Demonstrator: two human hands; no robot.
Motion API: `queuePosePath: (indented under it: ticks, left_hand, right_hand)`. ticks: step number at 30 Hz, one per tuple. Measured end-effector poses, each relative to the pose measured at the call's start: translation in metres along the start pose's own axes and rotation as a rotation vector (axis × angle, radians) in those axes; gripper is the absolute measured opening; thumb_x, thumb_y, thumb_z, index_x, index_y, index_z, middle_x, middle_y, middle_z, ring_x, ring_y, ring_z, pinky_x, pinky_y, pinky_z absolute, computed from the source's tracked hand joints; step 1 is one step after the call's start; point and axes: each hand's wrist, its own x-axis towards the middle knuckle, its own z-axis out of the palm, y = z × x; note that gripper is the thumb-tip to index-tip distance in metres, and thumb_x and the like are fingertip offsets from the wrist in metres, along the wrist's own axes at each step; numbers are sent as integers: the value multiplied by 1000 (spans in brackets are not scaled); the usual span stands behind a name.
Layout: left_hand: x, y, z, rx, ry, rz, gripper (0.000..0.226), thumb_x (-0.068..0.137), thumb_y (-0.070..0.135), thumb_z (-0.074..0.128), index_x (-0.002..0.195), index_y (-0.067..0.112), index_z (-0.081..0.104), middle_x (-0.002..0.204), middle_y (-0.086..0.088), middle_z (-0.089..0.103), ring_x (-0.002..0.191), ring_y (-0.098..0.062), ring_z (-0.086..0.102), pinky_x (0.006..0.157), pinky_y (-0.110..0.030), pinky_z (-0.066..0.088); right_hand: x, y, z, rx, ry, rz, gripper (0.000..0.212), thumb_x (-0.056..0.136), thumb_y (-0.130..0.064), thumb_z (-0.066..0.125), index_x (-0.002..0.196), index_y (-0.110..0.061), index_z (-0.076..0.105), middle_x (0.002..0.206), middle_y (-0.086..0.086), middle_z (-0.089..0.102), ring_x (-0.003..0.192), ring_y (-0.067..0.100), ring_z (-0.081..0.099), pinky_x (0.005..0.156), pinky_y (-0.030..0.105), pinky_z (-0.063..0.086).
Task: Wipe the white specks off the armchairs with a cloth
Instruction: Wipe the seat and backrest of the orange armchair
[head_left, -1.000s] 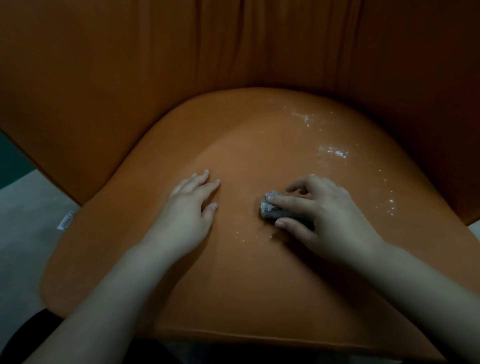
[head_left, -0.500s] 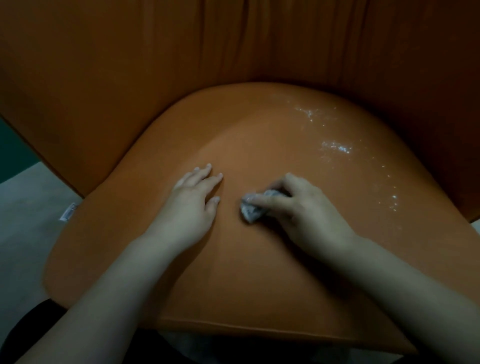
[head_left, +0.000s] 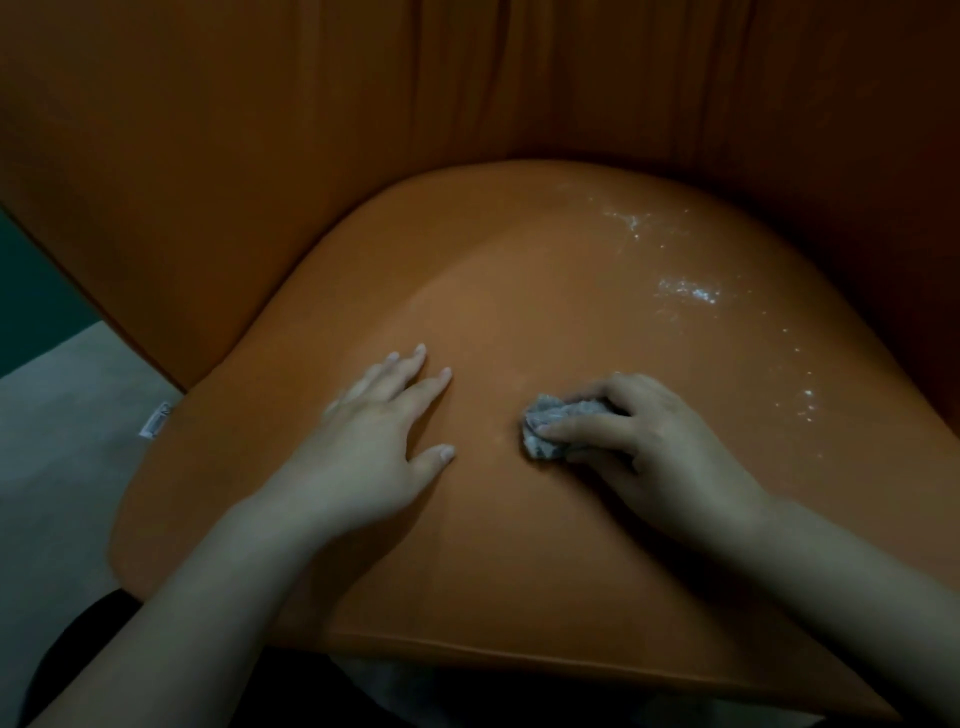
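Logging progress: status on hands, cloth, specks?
Right hand pressing cloth on seat. Left hand flat, empty. Specks remain far right. Nothing in the way.

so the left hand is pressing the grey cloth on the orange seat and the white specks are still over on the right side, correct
Not quite: the head view shows the right hand pressing the grey cloth on the orange seat. The left hand lies flat and empty on the cushion beside it. The rest holds: the white specks are over on the right side.
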Motion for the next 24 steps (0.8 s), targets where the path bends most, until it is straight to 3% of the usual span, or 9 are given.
queuePosePath:
  ticks: [6, 9, 11, 13, 15, 17, 21, 24]
  left_hand:
    - [-2, -1, -3, 4, -49, 14, 83, 88, 56, 55, 152, 43, 5, 159, 19, -12, 146, -8, -11, 116, -32, 1]
    - [-2, -2, -6, -15, -69, 3, 83, 88, 55, 56, 151, 44, 5, 158, 21, -13, 145, -6, -12, 115, -33, 2]
    - [-2, -1, -4, -30, -64, -4, 82, 88, 54, 56, 152, 44, 5, 158, 21, -13, 145, -5, -13, 116, -34, 2]
    - [-2, 2, -2, -45, -52, -16, 81, 89, 52, 57, 152, 43, 6, 158, 21, -12, 145, -6, -13, 116, -33, 0]
    - [0, 6, -1, -50, -29, -22, 80, 90, 49, 57, 152, 40, 8, 159, 19, -10, 146, -7, -12, 117, -32, -1]
    - [4, 10, -1, -42, -10, -25, 79, 90, 48, 57, 153, 38, 9, 160, 17, -8, 146, -8, -11, 116, -30, -2]
    - [11, 19, -1, -70, 8, -28, 76, 90, 48, 57, 152, 38, 14, 160, 18, -4, 147, -9, -7, 118, -34, 3]
    - [12, 29, 5, -100, 52, -32, 73, 91, 44, 56, 152, 37, 16, 160, 17, 0, 147, -9, -5, 118, -34, 4]
  right_hand:
    - [27, -31, 22, 92, -55, -136, 23, 88, -24, 65, 109, -29, 71, 112, 5, 62, 96, 26, 55, 80, 38, 45]
    - [37, -3, 6, 61, 7, -29, 22, 87, -23, 67, 108, -24, 73, 109, 8, 63, 100, 28, 57, 84, 37, 46]
    - [21, 15, -4, 67, 78, 60, 23, 84, -21, 69, 107, -22, 73, 106, 6, 62, 98, 25, 58, 82, 24, 43]
    - [3, 6, -2, 96, 101, 20, 22, 84, -23, 68, 105, -24, 73, 105, 0, 60, 99, 15, 55, 85, 13, 37]
    - [-3, -13, 13, 125, 27, -77, 22, 86, -24, 68, 107, -27, 73, 111, -2, 59, 102, 13, 53, 89, 19, 40]
    - [5, -18, 15, 122, -30, -80, 26, 85, -21, 70, 110, -27, 72, 111, 4, 61, 100, 21, 54, 86, 29, 43]
    - [-2, 18, -9, 62, 137, 135, 26, 82, -18, 71, 108, -19, 73, 104, 10, 61, 97, 28, 56, 81, 29, 42]
    - [-30, 9, -8, 31, 178, 164, 28, 85, -31, 60, 109, -24, 73, 109, 7, 58, 99, 23, 52, 82, 31, 44]
